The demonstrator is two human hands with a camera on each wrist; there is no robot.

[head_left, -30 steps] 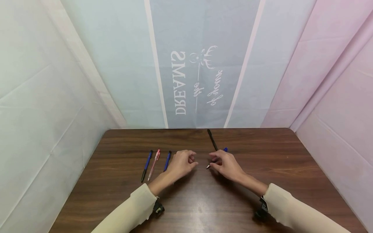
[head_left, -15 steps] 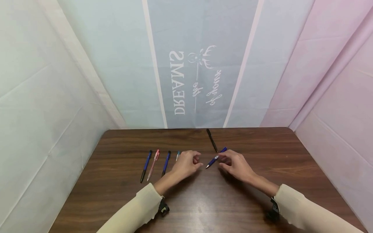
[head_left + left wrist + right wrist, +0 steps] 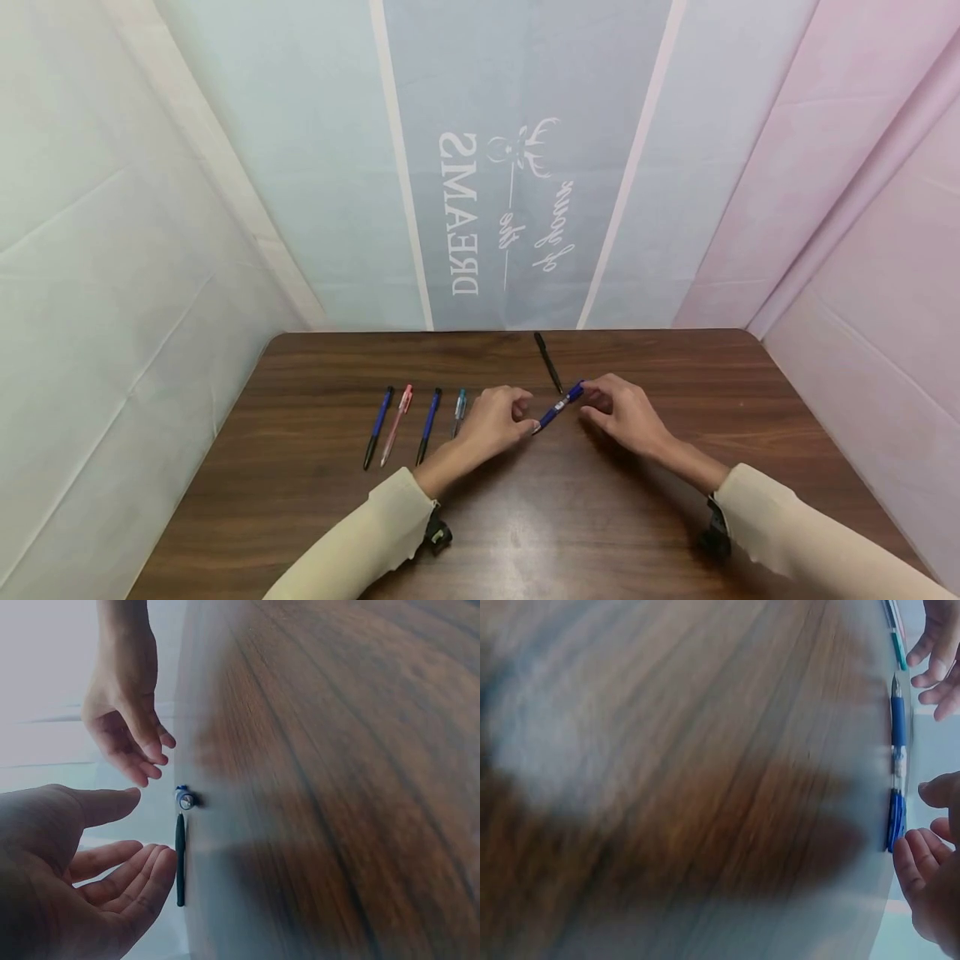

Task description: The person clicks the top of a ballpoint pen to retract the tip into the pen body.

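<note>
A blue click pen (image 3: 557, 410) with a silver tip lies slanted on the table between the two hands. Near its tip is my left hand (image 3: 495, 421), thumb and fingers loosely bent with a gap between them. My right hand (image 3: 628, 415) is at the pen's clip end, its fingers also parted and bent, pinching nothing. In the right wrist view the whole blue pen (image 3: 898, 731) shows, with right-hand fingertips close to its clip end. The left wrist view looks along the pen (image 3: 184, 798), beyond the left hand (image 3: 97, 862), which holds nothing.
Left of the hands, a blue pen with black ends (image 3: 378, 427), a pink pen (image 3: 396, 425), another blue pen (image 3: 428, 427) and a teal-topped pen (image 3: 460, 408) lie in a row. A black pen (image 3: 548, 362) lies behind on the wooden table (image 3: 315, 517). Cloth walls surround it.
Both hands have moved to the right. The right hand has drawn away from over the blue click pen, uncovering it, and the left hand has come to its tip, uncovering the teal-topped pen.
</note>
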